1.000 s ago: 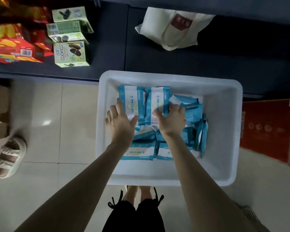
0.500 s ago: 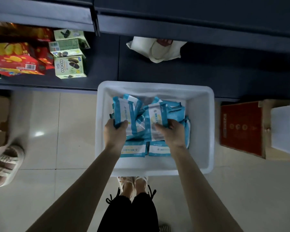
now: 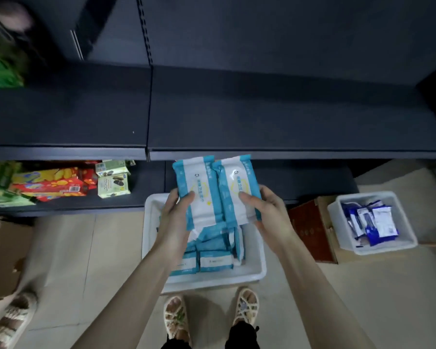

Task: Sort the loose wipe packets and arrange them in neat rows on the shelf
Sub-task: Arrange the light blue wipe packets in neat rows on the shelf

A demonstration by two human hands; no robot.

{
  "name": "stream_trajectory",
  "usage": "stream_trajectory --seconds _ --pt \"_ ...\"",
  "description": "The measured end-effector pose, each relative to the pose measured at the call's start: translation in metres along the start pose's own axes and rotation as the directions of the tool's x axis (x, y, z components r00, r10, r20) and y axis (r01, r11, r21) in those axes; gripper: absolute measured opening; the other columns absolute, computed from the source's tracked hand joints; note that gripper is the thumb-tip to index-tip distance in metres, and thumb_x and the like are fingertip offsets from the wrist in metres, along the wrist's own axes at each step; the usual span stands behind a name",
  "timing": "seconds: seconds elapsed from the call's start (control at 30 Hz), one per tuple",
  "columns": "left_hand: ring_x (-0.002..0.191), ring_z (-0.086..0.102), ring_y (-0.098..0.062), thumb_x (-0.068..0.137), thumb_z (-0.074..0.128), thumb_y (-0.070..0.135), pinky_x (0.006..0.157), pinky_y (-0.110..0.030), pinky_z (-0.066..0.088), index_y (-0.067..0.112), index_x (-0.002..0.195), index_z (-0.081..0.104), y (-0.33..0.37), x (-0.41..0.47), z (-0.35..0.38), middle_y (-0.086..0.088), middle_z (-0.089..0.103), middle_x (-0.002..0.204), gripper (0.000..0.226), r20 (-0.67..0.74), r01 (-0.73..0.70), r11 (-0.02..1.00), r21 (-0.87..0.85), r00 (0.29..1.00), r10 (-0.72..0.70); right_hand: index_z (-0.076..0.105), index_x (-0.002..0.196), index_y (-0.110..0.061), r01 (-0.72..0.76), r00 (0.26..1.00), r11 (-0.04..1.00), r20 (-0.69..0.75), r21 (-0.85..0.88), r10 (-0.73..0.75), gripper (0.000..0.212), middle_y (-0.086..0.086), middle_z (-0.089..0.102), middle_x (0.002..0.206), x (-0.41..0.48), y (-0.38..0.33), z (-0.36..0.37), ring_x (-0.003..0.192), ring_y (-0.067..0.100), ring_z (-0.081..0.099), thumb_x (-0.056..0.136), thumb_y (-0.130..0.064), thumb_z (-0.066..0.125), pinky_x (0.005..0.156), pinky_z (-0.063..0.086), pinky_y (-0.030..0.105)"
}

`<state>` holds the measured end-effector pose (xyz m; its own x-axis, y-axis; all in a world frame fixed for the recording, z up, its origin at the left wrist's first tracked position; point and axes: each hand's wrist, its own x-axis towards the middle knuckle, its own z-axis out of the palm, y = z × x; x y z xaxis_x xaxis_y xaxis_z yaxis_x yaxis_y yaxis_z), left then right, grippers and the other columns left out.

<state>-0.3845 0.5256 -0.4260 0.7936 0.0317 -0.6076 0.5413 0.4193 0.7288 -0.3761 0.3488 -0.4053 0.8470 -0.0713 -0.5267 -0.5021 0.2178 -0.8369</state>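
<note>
Packets are in both my hands. My left hand [image 3: 176,215] grips the left packet [image 3: 199,190]. My thumb is on its front and my fingers curl round its side. My right hand [image 3: 265,213] grips the right packet [image 3: 240,185] the same way, with the thumb on the front. Both packets are blue at the sides and white in the middle. They are side by side, and the right one lies a little over the edge of the left one. I cannot tell if more packets hide under them.

I hold the two packets up over the white bin [image 3: 260,272]. Their tops are just below the front edge of the big dark shelf [image 3: 262,114].

More loose packets [image 3: 215,259] lie in a messy heap inside the white bin. The bin sits on the floor right in front of my sandals [image 3: 246,306].

On the low shelf to the left I see red and yellow snack boxes [image 3: 51,185] and pale green cookie boxes [image 3: 113,183]. To the right is a second bin [image 3: 363,195] with darker blue packets [image 3: 374,224] in it. A red box [image 3: 308,230] stands between the two bins. A brown cardboard box [image 3: 3,255] is far left, and near it is another person's foot [image 3: 13,321] in a sandal.
</note>
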Motion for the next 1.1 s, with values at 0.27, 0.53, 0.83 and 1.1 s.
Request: stream_trajectory --seconds 0.27,0.53,0.83,1.1 --pt "0.099 0.068 -0.022 0.084 0.063 -0.005 0.074 -0.034 0.056 0.013 0.109 0.059 0.092 -0.074 0.119 -0.005 0.071 0.104 0.031 0.180 -0.428 0.903 0.036 0.892 0.415 0.062 0.102 -0.010 0.307 0.945 0.951 0.122 -0.018 -0.303 0.017 0.003 0.072 0.099 -0.053 -0.165 -0.064 0.086 0.018 0.069 0.086 -0.005 0.063 0.068 0.056 0.030" --pt "0.097 0.069 -0.018 0.089 0.059 0.004 0.078 -0.032 0.057 0.012 0.112 0.057 0.147 -0.125 0.237 -0.005 0.072 0.105 0.024 0.107 -0.610 0.778 -0.153 0.772 0.626 0.062 0.107 -0.007 0.550 0.811 0.835 0.256 -0.026 -0.526 0.020 0.005 0.071 0.104 -0.083 -0.300 -0.126 0.087 0.018 0.069 0.087 -0.003 0.062 0.071 0.054 0.029" --pt "0.094 0.069 -0.019 0.083 0.065 -0.003 0.070 -0.025 0.058 0.007 0.109 0.056 0.211 -0.135 0.289 -0.010 0.068 0.108 0.029 0.060 -0.720 0.688 -0.090 0.686 0.725 0.063 0.100 -0.016 0.663 0.721 0.748 0.284 -0.016 -0.633 0.015 -0.009 0.072 0.094 -0.073 -0.380 -0.128 0.095 0.014 0.069 0.086 -0.011 0.067 0.080 0.055 0.034" --pt "0.094 0.068 -0.017 0.088 0.061 0.000 0.070 -0.025 0.058 0.010 0.109 0.060 0.277 -0.096 0.291 -0.004 0.069 0.105 0.023 0.065 -0.779 0.627 0.030 0.627 0.776 0.066 0.098 -0.018 0.733 0.675 0.670 0.253 -0.122 -0.693 0.017 -0.006 0.071 0.093 -0.039 -0.424 -0.097 0.088 0.015 0.069 0.084 -0.011 0.071 0.069 0.056 0.029"
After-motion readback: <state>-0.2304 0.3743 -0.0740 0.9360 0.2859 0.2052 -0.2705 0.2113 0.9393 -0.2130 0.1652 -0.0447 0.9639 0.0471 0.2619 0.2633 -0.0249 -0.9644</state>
